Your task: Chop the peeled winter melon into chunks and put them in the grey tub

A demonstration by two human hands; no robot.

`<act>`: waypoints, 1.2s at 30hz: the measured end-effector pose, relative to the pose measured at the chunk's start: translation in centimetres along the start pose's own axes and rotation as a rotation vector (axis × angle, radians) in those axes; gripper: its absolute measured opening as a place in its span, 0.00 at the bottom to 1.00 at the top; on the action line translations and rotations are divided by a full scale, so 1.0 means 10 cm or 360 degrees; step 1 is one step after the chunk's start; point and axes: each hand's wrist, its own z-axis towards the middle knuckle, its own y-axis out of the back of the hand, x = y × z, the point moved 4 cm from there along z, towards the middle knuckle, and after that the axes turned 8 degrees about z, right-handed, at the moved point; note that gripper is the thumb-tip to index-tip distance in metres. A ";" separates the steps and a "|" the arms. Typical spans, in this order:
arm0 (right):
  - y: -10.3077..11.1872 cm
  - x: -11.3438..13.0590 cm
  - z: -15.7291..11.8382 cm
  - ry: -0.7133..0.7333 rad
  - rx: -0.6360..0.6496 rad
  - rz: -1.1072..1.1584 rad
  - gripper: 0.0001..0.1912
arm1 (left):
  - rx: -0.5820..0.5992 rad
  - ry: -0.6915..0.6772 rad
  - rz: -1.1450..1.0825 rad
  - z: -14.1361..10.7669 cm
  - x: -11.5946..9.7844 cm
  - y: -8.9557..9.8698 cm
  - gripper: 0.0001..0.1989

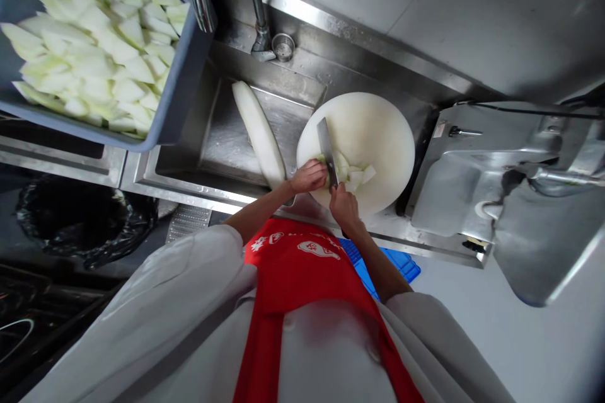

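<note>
Grip, right: the right hand (344, 204) is holding a knife (326, 141), fingers wrapped closely around the handle. The blade is pointing away from the body, its far tip leaning to the left of the grip.

Grip, left: the left hand (309, 176) is pressing down, fingers curled, on a pale vegetable piece (320, 158). The hand is covering most of the piece, so its full shape and long axis cannot be told.

Governing relation: the piece is lying ahead and to the left of the knife grip, on the near left part of the round cutting board (378, 132). The left hand is nearer — it is resting on the piece — while the right is reaching it only through the blade. The blade is standing just beside the left fingertips, on their right; whether steel and fingers are touching cannot be told.

Surroundings: cut slices (355, 174) are lying just right of the blade, ahead of the right hand. A long peeled vegetable (259, 132) is resting in the sink (224, 129), left of the left hand, its long axis running from far left towards the left wrist. Farther left, a grey tub (177, 75) is holding many more slices.
</note>
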 end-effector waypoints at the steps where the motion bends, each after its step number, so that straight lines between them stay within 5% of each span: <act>1: 0.03 -0.02 -0.05 0.0013 -0.0009 -0.0003 0.13 | 0.0014 -0.0006 0.0017 0.00 0.00 -0.02 0.11; 10: 0.20 -0.14 -0.48 0.0006 0.0073 0.0022 0.12 | 0.0025 -0.0026 0.0024 0.00 0.02 -0.08 0.09; 22: -0.08 0.11 0.05 -0.0055 0.0022 0.0012 0.15 | -0.0003 0.0040 -0.0134 -0.06 0.05 0.03 0.12; 30: 0.00 0.04 0.00 0.0026 0.0025 -0.0010 0.15 | 0.0007 0.0050 -0.0133 -0.08 0.06 -0.01 0.11; 36: 0.13 -0.06 -0.28 0.0018 0.0023 -0.0025 0.14 | 0.0043 0.0053 -0.0135 -0.08 0.06 -0.02 0.10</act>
